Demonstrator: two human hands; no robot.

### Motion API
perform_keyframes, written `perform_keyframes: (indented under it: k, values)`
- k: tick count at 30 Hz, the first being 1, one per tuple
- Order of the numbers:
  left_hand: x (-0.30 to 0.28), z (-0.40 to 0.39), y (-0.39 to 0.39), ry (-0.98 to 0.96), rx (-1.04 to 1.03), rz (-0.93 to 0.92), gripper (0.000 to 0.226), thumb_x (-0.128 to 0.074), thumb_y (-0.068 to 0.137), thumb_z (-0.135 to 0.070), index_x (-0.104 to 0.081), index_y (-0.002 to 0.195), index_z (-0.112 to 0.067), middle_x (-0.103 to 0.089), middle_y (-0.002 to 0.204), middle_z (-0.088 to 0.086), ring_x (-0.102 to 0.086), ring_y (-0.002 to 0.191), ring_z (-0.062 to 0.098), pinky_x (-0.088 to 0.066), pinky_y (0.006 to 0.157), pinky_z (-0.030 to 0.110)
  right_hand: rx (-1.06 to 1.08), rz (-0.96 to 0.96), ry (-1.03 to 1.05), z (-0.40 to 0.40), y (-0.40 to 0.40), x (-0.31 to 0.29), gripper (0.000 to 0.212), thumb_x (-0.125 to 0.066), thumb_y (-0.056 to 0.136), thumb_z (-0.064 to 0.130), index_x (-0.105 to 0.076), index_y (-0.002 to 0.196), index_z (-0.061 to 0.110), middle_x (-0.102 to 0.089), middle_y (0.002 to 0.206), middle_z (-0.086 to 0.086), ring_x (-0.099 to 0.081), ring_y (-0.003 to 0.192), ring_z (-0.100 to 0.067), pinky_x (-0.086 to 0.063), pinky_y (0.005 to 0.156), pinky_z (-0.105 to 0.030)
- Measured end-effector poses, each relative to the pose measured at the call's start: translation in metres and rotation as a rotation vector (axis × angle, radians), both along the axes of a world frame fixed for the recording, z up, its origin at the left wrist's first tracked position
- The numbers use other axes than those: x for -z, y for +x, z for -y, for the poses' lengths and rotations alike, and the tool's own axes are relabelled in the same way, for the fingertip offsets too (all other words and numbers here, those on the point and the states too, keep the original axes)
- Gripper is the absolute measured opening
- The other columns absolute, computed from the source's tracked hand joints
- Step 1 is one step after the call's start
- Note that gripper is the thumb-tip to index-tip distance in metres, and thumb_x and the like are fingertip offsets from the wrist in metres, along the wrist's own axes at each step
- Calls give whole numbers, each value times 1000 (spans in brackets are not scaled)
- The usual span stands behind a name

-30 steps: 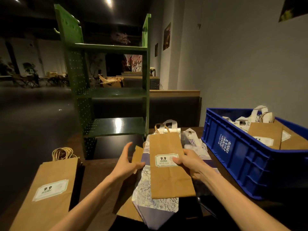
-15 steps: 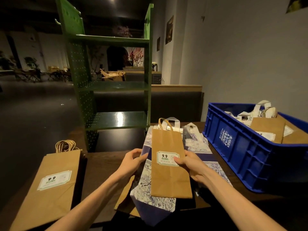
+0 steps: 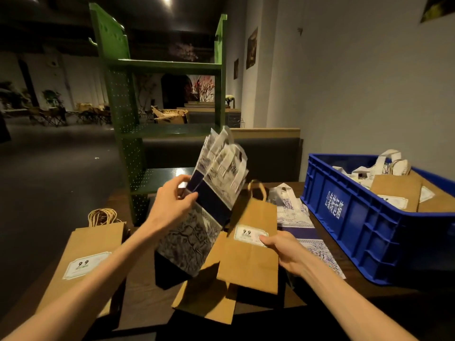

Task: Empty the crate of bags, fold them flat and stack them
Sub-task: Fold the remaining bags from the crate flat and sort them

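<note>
My left hand (image 3: 172, 205) grips a bundle of blue-and-white patterned bags (image 3: 211, 198) and holds it tilted up off the table. My right hand (image 3: 285, 249) pinches the right edge of a flat brown paper bag (image 3: 246, 257) with a white label, lying on another brown bag. More patterned bags (image 3: 295, 217) lie flat beside it. A stack of brown bags (image 3: 91, 257) lies at the left. The blue crate (image 3: 357, 217) at the right holds several brown and white bags (image 3: 394, 190).
A green metal shelf unit (image 3: 162, 124) stands behind the dark wooden table (image 3: 142, 299). A dark bench back runs along the grey wall. The crate sits close to the table's right edge.
My left hand has taken hold of the patterned bags and lifted them up from under the brown bag. My right hand still holds the brown bag, now shifted slightly right.
</note>
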State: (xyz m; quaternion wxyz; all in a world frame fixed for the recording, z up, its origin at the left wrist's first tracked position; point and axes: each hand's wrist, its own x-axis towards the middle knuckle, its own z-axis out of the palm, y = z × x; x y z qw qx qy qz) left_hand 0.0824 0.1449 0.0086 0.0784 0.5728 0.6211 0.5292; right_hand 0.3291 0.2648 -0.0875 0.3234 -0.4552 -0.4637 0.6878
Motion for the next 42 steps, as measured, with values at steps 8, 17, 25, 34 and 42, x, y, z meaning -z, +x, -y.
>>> perform_keyframes:
  k: [8, 17, 25, 34, 42]
  values:
    - [-22, 7, 14, 190, 51, 113, 19, -57, 98, -6, -56, 114, -18, -64, 99, -13, -63, 79, -11, -48, 65, 8, 169, 312, 559, 10, -21, -22, 30, -60, 95, 45, -62, 113, 21, -65, 116, -3, -63, 109, -21, -51, 88, -33]
    - [15, -36, 45, 105, 293, 305, 22, -41, 106, -16, -41, 128, -14, -60, 128, 12, -63, 117, 20, -54, 94, 38, 82, -31, 853, 20, -38, -102, 39, -56, 101, 16, -42, 137, 17, -57, 127, 6, -55, 113, 2, -47, 89, -16]
    - [90, -30, 58, -114, 360, 129, 41, -40, 105, -10, -30, 127, -44, -50, 128, -17, -49, 120, -14, -46, 100, 18, -1, 103, 698, 21, -25, -21, 35, -53, 101, 40, -45, 134, 31, -61, 121, 16, -56, 125, -17, -48, 99, -35]
    - [47, -68, 86, -111, 427, 227, 33, -48, 104, -17, -38, 135, -18, -60, 129, -3, -59, 119, 4, -52, 98, 28, 157, 283, 829, -11, 1, -59, 65, -49, 104, 28, -14, 159, 22, -27, 162, 3, -30, 146, -15, -26, 121, -37]
    - [32, -108, 143, -382, 515, 89, 26, -52, 101, -22, -44, 126, -25, -58, 131, -2, -57, 119, 16, -50, 102, 40, 198, 579, 777, -55, 63, -58, 59, -37, 95, 43, -25, 152, 35, -52, 144, 4, -56, 123, -21, -48, 103, -50]
